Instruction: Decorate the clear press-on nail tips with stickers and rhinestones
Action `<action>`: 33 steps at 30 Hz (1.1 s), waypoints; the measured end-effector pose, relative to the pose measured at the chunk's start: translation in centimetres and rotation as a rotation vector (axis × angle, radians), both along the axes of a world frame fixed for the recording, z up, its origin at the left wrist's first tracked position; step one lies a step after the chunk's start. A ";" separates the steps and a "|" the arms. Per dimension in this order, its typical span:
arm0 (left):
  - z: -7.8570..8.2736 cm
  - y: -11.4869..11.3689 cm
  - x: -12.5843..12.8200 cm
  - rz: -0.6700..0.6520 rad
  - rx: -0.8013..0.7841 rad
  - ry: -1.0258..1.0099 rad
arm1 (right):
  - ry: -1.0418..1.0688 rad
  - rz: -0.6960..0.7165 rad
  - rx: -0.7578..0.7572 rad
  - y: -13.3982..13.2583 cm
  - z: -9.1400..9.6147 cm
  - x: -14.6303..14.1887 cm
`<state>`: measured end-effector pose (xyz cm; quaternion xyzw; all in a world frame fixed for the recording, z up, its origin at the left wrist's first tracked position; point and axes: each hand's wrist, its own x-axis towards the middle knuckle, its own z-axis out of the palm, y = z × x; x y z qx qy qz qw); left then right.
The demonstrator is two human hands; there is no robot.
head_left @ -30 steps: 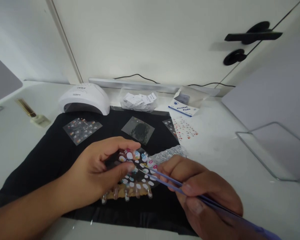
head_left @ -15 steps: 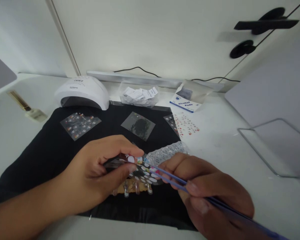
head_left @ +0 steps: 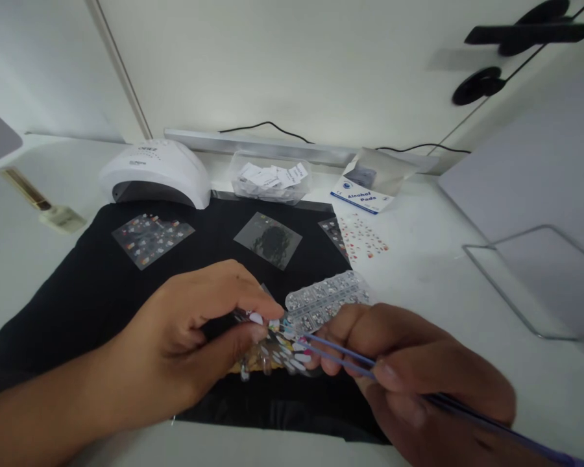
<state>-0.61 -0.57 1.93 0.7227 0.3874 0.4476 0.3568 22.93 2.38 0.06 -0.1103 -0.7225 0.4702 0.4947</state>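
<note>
Between the thumb and index finger of my left hand (head_left: 194, 337) is a clear nail sticker sheet (head_left: 292, 357) with white and coloured designs, held up over the black mat (head_left: 78, 285). My right hand (head_left: 418, 376) is closed round purple tweezers (head_left: 340, 353), their tips at the sheet close to my left thumb. Some fingers of the right hand lie by the sheet's right edge. Whether the tips grip a sticker I cannot tell. Clear nail tips (head_left: 244, 370) on a yellowish base are partly hidden beneath the sheet. A clear rhinestone case (head_left: 328, 298) lies just behind.
A white nail lamp (head_left: 156, 172), a plastic tub of packets (head_left: 270, 178) and an alcohol pads box (head_left: 370, 185) stand along the back. More sticker sheets (head_left: 153, 240) lie on the mat. A polish bottle (head_left: 61, 217) lies left; a metal-wire stand (head_left: 540, 334) is right.
The tweezers and right hand have shifted slightly right and down. The sheet has tilted, showing more of its face, and more of the rhinestone case is visible. The view has shifted slightly.
</note>
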 end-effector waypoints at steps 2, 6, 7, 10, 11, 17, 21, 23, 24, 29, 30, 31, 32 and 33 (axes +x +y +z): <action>0.0 0.0 -0.1 -0.019 -0.001 -0.004 | 0.000 0.005 -0.036 0.0 0.3 -0.1; -0.1 0.2 -0.2 -0.061 0.011 -0.046 | 0.013 0.012 -0.080 0.0 0.8 -0.5; -0.1 0.2 -0.2 -0.068 0.007 -0.051 | 0.021 0.017 -0.081 0.0 0.9 -0.6; -0.1 0.2 -0.2 -0.079 -0.012 -0.037 | 0.025 0.024 -0.085 0.0 1.0 -0.7; -0.1 0.1 -0.2 -0.081 -0.017 -0.024 | 0.018 0.024 -0.084 -0.1 1.0 -0.6; 0.1 -0.2 -0.3 -0.085 0.029 0.088 | -0.014 0.012 -0.092 -0.3 0.8 -0.2; -0.3 -0.4 -0.4 -0.004 0.022 0.125 | -0.007 0.003 -0.094 -0.3 0.6 -0.2; -0.5 -0.5 -0.3 0.059 -0.017 0.087 | -0.012 0.006 -0.107 -0.3 0.7 -0.2; -0.5 -0.6 -0.2 0.083 -0.031 0.068 | -0.016 0.006 -0.118 -0.4 0.7 -0.3; -0.1 -0.4 0.0 0.073 0.000 0.052 | -0.009 -0.021 -0.111 -0.6 0.8 -0.4; 0.1 -0.3 0.0 0.057 0.014 0.057 | -0.014 -0.029 -0.106 -0.7 0.8 -0.4; 0.3 -0.2 0.0 0.041 0.022 0.065 | -0.021 -0.036 -0.108 -0.7 0.8 -0.3; 0.4 -0.1 0.0 0.022 0.025 0.074 | -0.029 -0.042 -0.120 -0.8 0.9 -0.3; 0.5 -0.1 -0.1 0.004 0.023 0.085 | -0.033 -0.044 -0.138 -0.9 0.9 -0.2</action>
